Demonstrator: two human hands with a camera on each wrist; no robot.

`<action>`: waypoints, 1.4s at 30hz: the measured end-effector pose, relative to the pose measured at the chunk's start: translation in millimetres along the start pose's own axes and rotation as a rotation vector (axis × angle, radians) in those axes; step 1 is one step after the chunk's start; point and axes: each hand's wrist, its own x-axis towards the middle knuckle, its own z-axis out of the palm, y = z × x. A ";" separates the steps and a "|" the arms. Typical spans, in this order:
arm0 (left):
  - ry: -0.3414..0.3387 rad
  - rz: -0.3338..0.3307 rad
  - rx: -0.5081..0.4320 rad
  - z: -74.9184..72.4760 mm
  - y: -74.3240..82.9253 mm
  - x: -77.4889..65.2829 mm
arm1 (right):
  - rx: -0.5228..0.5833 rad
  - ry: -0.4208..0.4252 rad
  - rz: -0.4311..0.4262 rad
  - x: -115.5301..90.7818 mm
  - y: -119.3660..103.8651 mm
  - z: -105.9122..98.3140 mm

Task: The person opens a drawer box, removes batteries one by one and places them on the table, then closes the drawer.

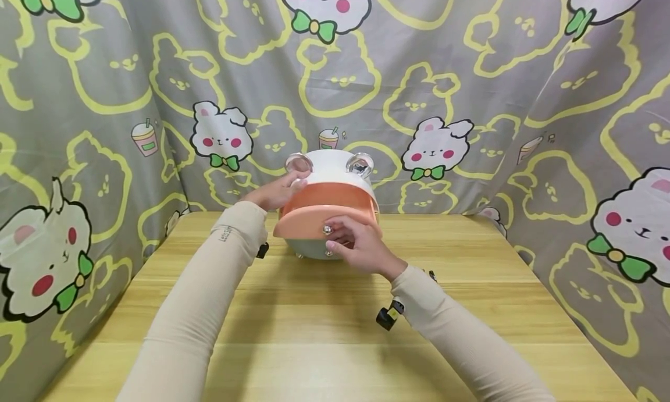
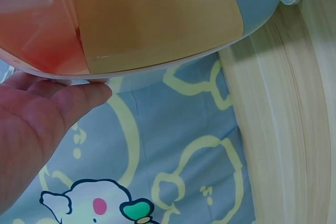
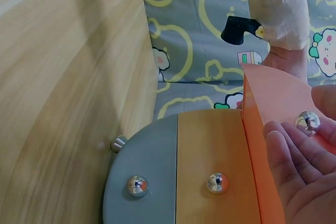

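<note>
Three sides are closed in by grey bunny cloth (image 1: 342, 123). Below, a wooden worktop (image 1: 309, 332) is seen. On its far part, straight ahead, a round box (image 1: 331, 164) is set. Its pink drawer (image 1: 303, 221), long from side to side, is pulled out. The box's left side is touched by the left hand (image 1: 280, 191), fingers nearly straight. At the front, nearer the drawer's small shiny knob (image 1: 327, 230), that knob is loosely held by the right hand's (image 1: 362, 245) curled fingers.

Bright, even light; soft shadows on tabletop (image 1: 314, 355); glints on knobs (image 3: 217, 183).
</note>
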 end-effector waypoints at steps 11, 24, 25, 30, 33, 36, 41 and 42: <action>0.015 -0.010 -0.008 1.4 1.2 -1.8 | 0.030 0.026 0.053 15.8 11.0 -1.4; 0.013 0.053 0.029 2.3 2.9 1.6 | 0.072 0.069 0.104 29.5 24.7 -6.8; 0.012 0.055 0.026 2.4 3.0 1.6 | 0.077 0.072 0.107 30.3 24.3 -7.0; 0.016 0.033 0.033 2.0 3.4 1.7 | 0.096 0.078 0.121 31.1 5.9 -11.5; 0.017 -0.003 0.038 1.9 4.0 1.3 | 0.096 0.082 0.122 30.6 -5.4 -14.0; 0.020 -0.034 0.033 1.6 4.6 0.4 | 0.110 0.085 0.126 31.4 -7.4 -14.8; 0.032 -0.042 0.012 1.5 5.4 -0.8 | 0.126 0.089 0.140 33.4 -6.1 -14.9; 0.034 -0.035 0.009 1.6 5.7 -0.7 | 0.127 0.092 0.141 33.9 -5.2 -14.8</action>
